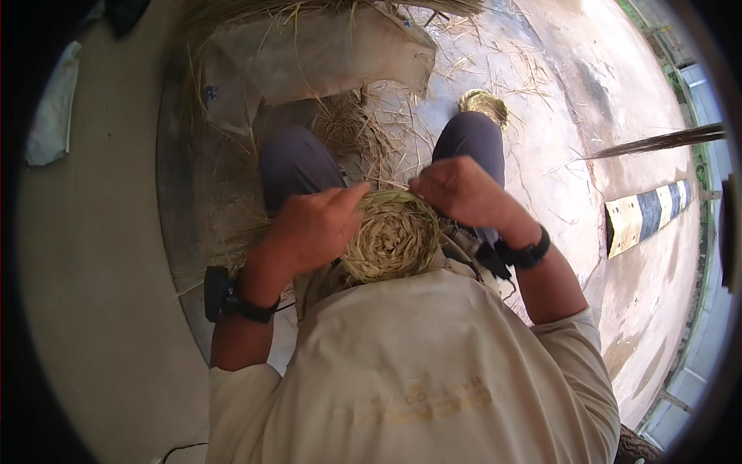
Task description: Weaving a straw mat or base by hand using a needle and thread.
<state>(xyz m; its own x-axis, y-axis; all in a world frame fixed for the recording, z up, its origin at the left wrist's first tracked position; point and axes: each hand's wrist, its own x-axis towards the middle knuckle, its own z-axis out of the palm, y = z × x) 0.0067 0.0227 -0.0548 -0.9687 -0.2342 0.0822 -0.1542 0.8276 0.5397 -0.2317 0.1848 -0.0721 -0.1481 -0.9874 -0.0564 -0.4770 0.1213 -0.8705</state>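
A round coil of braided straw (392, 236), pale yellow with a greener outer strand along its far edge, rests in my lap against my shirt. On its left side my left hand (318, 230) is closed, thumb and fingers pinching the far left rim. My right hand (467, 193) is raised at the far right rim, fingers curled in a pinch and slightly blurred. Whether a strand lies between those fingertips is too small to tell. Each wrist wears a black strap, the left one with a dark box on it.
Loose straw (352, 131) litters the floor between and beyond my knees. A pale sheet (325, 58) with a straw bundle over it lies ahead. Another round straw piece (484, 107) sits beyond my right knee. A black-and-pale striped block (648, 216) stands far right.
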